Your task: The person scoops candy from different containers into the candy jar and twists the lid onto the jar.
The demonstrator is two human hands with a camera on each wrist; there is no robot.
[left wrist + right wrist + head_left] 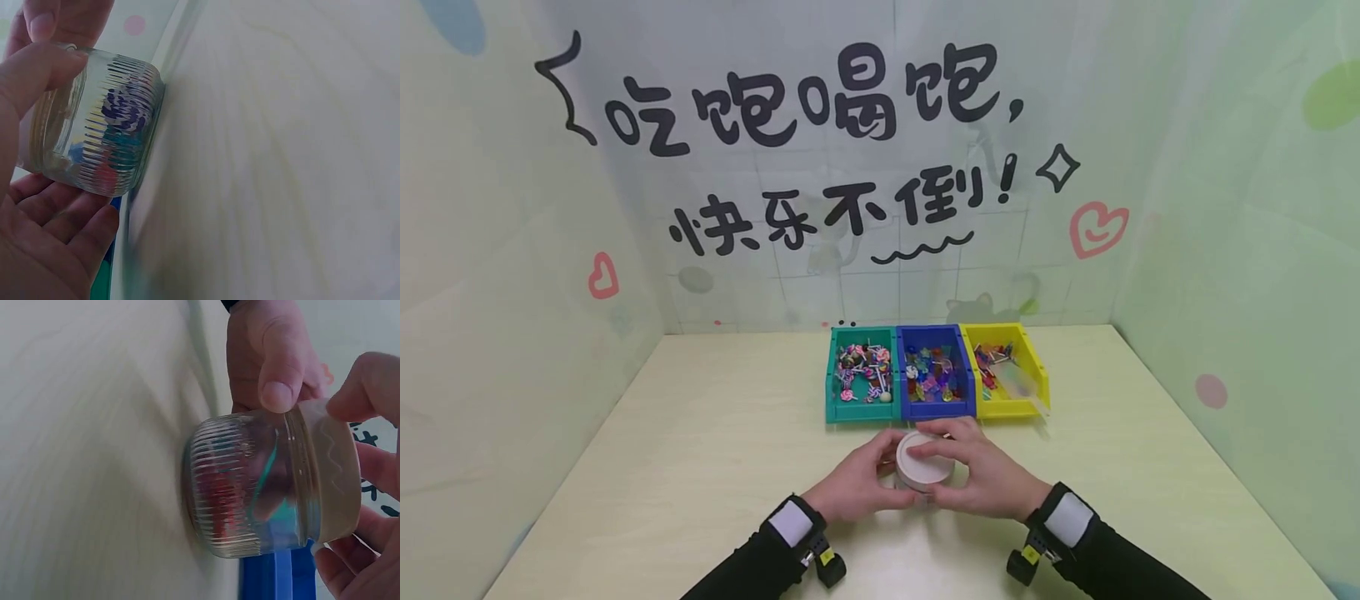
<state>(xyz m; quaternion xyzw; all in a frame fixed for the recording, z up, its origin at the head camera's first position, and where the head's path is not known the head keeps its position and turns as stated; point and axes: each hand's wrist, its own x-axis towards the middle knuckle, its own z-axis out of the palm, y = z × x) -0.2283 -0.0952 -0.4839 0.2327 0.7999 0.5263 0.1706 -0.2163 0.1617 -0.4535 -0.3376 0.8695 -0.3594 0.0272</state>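
A small ribbed clear glass jar [923, 467] with a white lid [922, 457] stands on the pale wooden table [700, 467], just in front of the blue bin [934, 373]. My left hand [857, 482] grips the jar's glass body from the left. In the left wrist view, its thumb and fingers [59, 225] curl round the jar [103, 137]. My right hand [985, 477] curls over the lid from the right. In the right wrist view, its fingertips [369, 387] sit on the lid's rim [334, 475]. Coloured patches show through the glass.
Three open bins stand in a row behind the jar: a green bin [859, 375] with lollipops, the blue one with colourful small pieces, and a yellow bin [1006, 371] with wrapped items. Printed walls [512, 317] enclose the table on three sides.
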